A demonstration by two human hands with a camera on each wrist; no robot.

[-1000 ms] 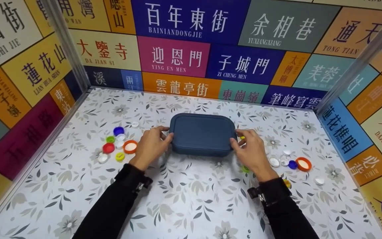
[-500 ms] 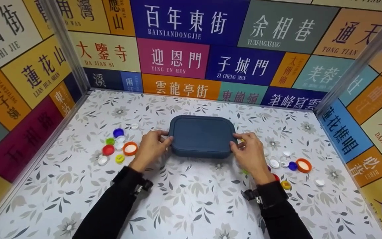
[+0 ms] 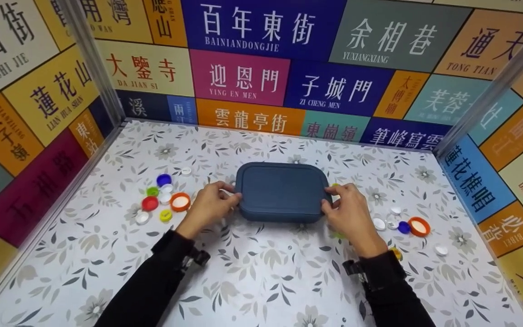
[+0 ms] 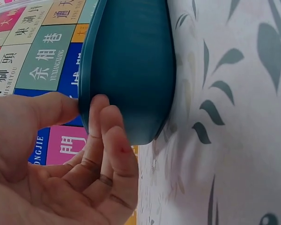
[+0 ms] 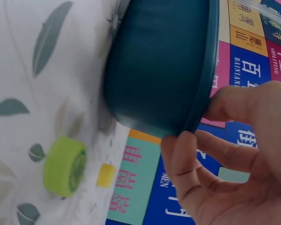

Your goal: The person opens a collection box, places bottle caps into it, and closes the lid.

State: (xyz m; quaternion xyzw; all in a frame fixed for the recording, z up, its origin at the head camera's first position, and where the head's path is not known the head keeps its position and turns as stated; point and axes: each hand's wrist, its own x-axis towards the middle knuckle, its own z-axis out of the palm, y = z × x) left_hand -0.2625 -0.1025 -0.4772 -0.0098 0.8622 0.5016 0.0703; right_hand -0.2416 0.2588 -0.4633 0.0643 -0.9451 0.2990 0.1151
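In the head view a dark blue lunch box (image 3: 283,190) with its lid on lies mid-table, its long side towards me. My left hand (image 3: 209,206) pinches the lid rim at the left end. In the left wrist view the thumb (image 4: 58,108) is on the lid's edge and the curled fingers (image 4: 117,150) are under the rim. At the other end, my right hand (image 3: 350,213) pinches the rim likewise, its fingertips (image 5: 183,143) below the edge in the right wrist view. The inside of the box is hidden by the lid.
Several bottle caps lie to the left, among them a red cap (image 3: 150,203) and an orange ring-like cap (image 3: 180,202). More lie to the right, including another orange cap (image 3: 419,226) and a green cap (image 5: 64,166). Printed panels (image 3: 243,77) wall the table on three sides.
The lunch box has moved a little towards me, with both hands keeping their pinch on its ends. The caps lie as before.
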